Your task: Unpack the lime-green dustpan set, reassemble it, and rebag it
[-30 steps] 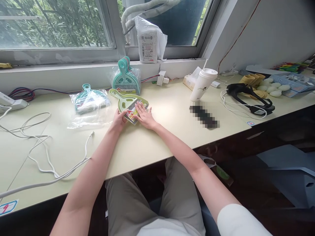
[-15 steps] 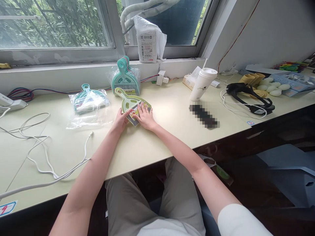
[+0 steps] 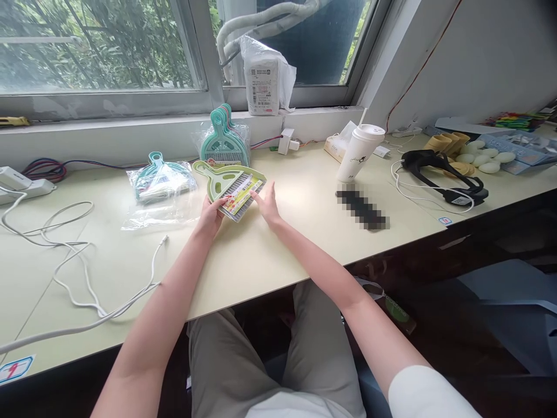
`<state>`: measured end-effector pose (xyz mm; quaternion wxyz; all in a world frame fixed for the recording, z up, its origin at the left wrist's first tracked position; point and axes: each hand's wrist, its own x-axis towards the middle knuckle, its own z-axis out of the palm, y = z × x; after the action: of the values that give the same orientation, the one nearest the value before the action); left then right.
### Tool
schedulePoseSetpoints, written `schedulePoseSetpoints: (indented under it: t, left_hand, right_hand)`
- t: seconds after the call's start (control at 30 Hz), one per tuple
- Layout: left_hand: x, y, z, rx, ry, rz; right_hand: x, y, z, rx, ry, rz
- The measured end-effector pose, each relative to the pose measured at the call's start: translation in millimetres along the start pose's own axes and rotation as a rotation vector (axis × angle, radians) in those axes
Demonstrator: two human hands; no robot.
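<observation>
A pale green mini dustpan with a small brush and a yellow label (image 3: 231,183) lies tilted on the cream desk (image 3: 270,255), handle pointing far left. My left hand (image 3: 210,215) grips its near left corner, thumb on the label. My right hand (image 3: 268,204) rests beside its right edge with fingers spread, fingertips touching or almost touching the brush. A stack of teal dustpans in plastic (image 3: 224,142) stands just behind. A bagged teal dustpan set (image 3: 161,180) lies to the left on a flat clear bag (image 3: 156,212).
A white cup with a straw (image 3: 359,152) stands to the right, a pixelated dark object (image 3: 361,209) in front of it. Black headset and cable (image 3: 439,173) lie far right. White cables (image 3: 73,261) loop over the left desk. A white package (image 3: 264,78) sits on the windowsill.
My right hand has slid off the top of the dustpan to its right edge. The dustpan has turned and its near side has lifted in my left hand.
</observation>
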<state>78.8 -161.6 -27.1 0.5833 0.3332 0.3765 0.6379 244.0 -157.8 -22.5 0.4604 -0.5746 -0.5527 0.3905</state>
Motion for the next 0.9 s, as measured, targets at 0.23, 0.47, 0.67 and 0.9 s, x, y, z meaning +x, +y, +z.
schedulePoseSetpoints:
  t: [0.23,0.47,0.67,0.9]
  left_hand:
    - [-1.5,4.0,-0.5,0.014,-0.061,0.002]
    - [2.5,3.7,-3.4,0.080,-0.096,-0.007]
    - [9.2,17.0,-7.8,0.454,0.161,0.205]
    - [5.5,48.4,-48.2,1.451,0.658,0.337]
  right_hand:
    - [2.1,3.7,-0.9,0.668,-0.259,0.197]
    - [5.1,5.6,-1.7,0.747,-0.256,0.197]
    - [7.0,4.4,-6.5,0.747,-0.192,0.187]
    - [14.6,8.8,-12.0,0.752,-0.126,0.198]
